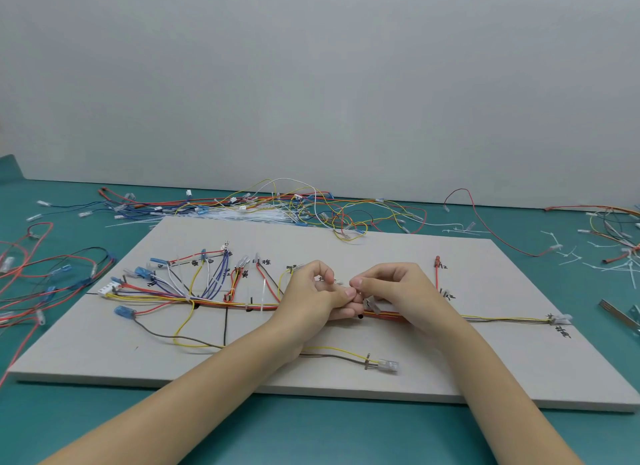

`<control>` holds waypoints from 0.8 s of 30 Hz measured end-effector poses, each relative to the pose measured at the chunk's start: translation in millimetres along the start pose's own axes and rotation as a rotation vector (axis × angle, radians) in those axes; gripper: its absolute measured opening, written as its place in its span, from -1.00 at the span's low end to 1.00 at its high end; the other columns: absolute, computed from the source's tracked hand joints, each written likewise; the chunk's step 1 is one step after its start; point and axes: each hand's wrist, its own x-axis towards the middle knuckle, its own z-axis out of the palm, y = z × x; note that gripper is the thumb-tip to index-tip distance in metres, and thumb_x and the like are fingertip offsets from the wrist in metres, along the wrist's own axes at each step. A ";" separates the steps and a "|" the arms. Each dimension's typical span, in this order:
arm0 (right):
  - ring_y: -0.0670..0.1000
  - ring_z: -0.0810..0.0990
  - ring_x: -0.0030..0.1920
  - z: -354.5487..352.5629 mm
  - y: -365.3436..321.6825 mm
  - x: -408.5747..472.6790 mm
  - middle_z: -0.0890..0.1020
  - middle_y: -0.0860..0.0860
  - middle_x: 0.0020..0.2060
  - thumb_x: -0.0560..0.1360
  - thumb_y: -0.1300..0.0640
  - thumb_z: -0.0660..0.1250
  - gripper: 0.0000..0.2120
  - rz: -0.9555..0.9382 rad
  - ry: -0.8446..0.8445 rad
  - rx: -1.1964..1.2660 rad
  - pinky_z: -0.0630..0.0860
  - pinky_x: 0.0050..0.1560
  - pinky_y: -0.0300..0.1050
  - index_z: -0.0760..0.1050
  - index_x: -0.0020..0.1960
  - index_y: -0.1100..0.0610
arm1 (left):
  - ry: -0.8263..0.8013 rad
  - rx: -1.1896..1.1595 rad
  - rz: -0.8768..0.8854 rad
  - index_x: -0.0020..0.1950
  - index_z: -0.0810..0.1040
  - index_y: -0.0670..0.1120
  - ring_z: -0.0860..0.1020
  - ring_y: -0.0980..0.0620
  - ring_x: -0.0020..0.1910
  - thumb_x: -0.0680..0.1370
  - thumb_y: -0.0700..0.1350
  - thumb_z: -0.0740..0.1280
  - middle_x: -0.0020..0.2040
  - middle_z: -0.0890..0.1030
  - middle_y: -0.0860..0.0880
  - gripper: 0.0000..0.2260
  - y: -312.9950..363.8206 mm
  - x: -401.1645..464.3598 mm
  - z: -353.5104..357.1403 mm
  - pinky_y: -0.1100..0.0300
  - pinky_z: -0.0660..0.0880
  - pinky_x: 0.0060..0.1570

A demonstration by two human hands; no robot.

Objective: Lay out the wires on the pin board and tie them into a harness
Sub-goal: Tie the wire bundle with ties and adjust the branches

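Both hands meet over the middle of the pin board (346, 378), right above the main wire bundle (225, 304) that runs left to right across it. That run is the bundle's long axis, and it passes straight under the knuckles, coming out again on the right as a thinner pair of wires (502, 318) that ends at a clear connector near the board's right edge.

The left hand (311, 296) is curled, thumb and forefinger pinched together just above the bundle. The right hand (388, 288) is curled too, its fingertips (356, 283) almost touching the left's. Between them something small and pale shows, most likely a cable tie being closed round the bundle, though it is too small to be sure. What the lower fingers hold beneath is hidden.

The bundle lies directly below and between the two hands, neither plainly nearer. White ties (264, 293) already stand on the bundle to the left, so the tying seems to advance rightward along that axis. Loose wires (311, 208) are heaped on the table (104, 426) beyond the board.
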 end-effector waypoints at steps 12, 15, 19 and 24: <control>-0.02 0.62 -0.21 -3.8 0.0 1.9 0.71 0.11 -0.25 0.43 0.16 0.46 -0.92 0.019 -0.052 -0.015 0.48 0.06 -0.07 0.69 -0.20 0.15 | -0.013 0.025 0.037 -0.14 0.28 -0.16 0.66 -0.04 -0.37 0.53 -0.42 0.33 -0.30 0.67 -0.18 -0.73 -3.6 0.3 -0.1 0.26 0.62 -0.33; -0.01 0.63 -0.19 -7.0 -0.8 1.0 0.71 0.16 -0.21 0.47 0.16 0.43 -0.88 0.031 -0.112 -0.009 0.49 0.02 -0.13 0.68 -0.14 0.22 | -0.014 0.033 0.042 -0.14 0.29 -0.16 0.67 -0.05 -0.36 0.52 -0.41 0.34 -0.27 0.67 -0.21 -0.74 -4.2 -0.4 -0.1 0.26 0.62 -0.32; -0.03 0.63 -0.22 -12.9 -3.2 0.7 0.71 0.13 -0.23 0.47 0.18 0.42 -0.91 0.051 -0.181 -0.001 0.52 -0.10 -0.26 0.68 -0.14 0.19 | -0.003 0.028 0.014 -0.13 0.38 -0.18 0.67 -0.05 -0.35 0.51 -0.39 0.37 -0.26 0.69 -0.20 -0.80 -3.9 -0.8 0.6 0.27 0.61 -0.33; -0.04 0.52 -0.31 -11.5 -0.3 -0.4 0.64 0.00 -0.37 0.52 0.22 0.37 -0.89 -0.032 -0.165 -0.107 0.45 -0.21 -0.27 0.64 -0.15 0.22 | -0.026 0.041 -0.039 -0.07 0.56 -0.25 0.70 -0.04 -0.27 0.49 -0.34 0.42 -0.22 0.70 -0.18 -0.93 -0.9 -2.0 -0.8 0.29 0.61 -0.28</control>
